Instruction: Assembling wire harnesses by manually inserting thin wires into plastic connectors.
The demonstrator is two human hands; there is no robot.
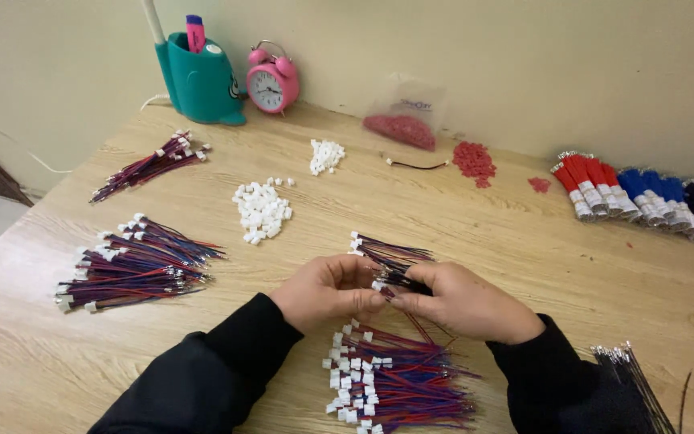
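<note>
Both hands meet over the middle of the wooden table (524, 241). The left hand (327, 291) pinches a small white connector (378, 285) at its fingertips, while the right hand (463, 301) is closed around a short bundle of red and blue wires (391, 259) that fans out toward 11 o'clock. A finished wire pile (399, 382) lies just at 6 o'clock of the hands. A heap of loose white connectors (261, 210) sits at 10 o'clock, a pink alarm clock (272, 80) farther off.
</note>
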